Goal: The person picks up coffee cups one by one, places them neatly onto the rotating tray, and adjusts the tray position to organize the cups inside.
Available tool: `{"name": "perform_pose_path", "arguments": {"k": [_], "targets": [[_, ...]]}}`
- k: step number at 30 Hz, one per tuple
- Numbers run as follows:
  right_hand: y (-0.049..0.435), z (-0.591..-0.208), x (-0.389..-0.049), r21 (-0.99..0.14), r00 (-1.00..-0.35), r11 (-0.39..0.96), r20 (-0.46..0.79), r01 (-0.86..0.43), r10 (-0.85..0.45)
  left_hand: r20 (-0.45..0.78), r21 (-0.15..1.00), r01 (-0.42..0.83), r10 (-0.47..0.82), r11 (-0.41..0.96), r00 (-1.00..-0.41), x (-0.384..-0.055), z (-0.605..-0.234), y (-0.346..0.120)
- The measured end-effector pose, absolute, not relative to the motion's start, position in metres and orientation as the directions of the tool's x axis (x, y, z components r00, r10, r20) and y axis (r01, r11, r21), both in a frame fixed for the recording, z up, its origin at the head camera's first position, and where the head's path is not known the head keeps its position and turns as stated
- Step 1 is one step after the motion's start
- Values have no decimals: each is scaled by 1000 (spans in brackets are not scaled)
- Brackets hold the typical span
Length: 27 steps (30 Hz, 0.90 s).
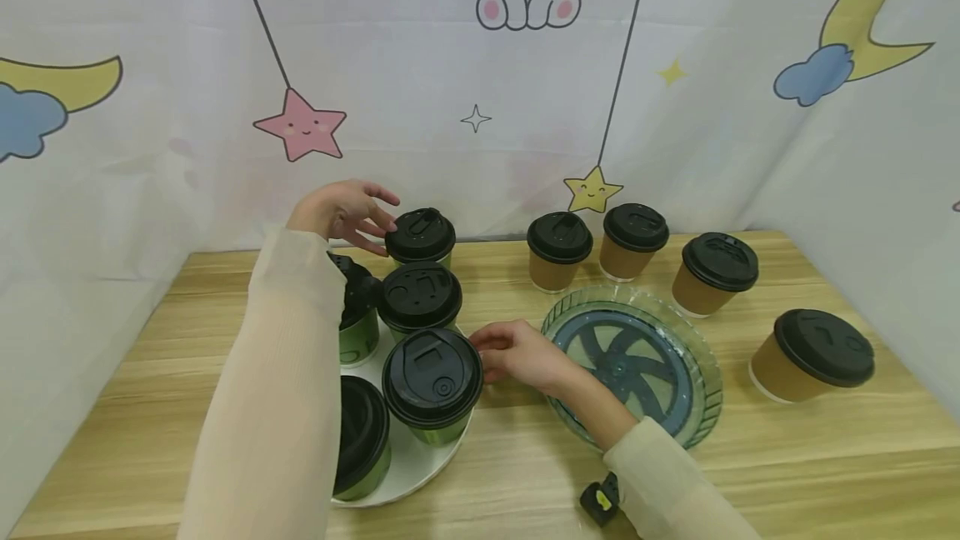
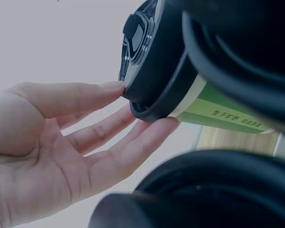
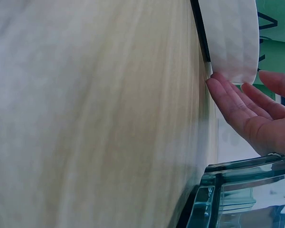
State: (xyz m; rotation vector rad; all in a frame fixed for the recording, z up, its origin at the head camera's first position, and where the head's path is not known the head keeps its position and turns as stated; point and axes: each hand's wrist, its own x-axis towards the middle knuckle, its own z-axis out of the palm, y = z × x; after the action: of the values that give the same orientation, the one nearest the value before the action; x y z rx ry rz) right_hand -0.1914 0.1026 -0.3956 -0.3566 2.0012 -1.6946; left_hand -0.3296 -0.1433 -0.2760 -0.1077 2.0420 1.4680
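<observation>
My left hand (image 1: 354,211) is at the back, its fingers relaxed and its fingertips at the black lid (image 2: 159,61) of a green paper cup (image 2: 218,111). Thumb and fingers spread around the lid's edge, not curled round it. Several green cups with black lids, among them the near cup (image 1: 433,386), stand on a round white stand (image 1: 420,477). Beside the stand's right side is my right hand (image 1: 521,354), loosely bent with fingertips right at its patterned white side wall (image 3: 230,42). My left forearm hides part of the stand.
A clear greenish ribbed tray (image 1: 705,357) sits under my right forearm. Several brown cups with black lids stand behind and right of it, such as the rightmost cup (image 1: 810,357). A patterned white cloth (image 1: 420,65) hangs behind the wooden table (image 1: 525,457).
</observation>
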Motion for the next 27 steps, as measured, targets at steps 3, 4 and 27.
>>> {"name": "perform_pose_path", "arguments": {"k": [3, 4, 27], "targets": [[103, -396, -192, -974, -844, 197, -198, 112, -499, -525, 829, -410, 276, 381, -805, -329, -276, -143], [103, -396, -192, -974, -843, 197, -197, 111, -501, -526, 828, -411, 276, 381, -804, -329, -276, -143], [105, -398, -192, -977, -843, 189, -181, 96, -506, -435, 863, -338, 213, 377, -875, -323, -244, -143]]}}
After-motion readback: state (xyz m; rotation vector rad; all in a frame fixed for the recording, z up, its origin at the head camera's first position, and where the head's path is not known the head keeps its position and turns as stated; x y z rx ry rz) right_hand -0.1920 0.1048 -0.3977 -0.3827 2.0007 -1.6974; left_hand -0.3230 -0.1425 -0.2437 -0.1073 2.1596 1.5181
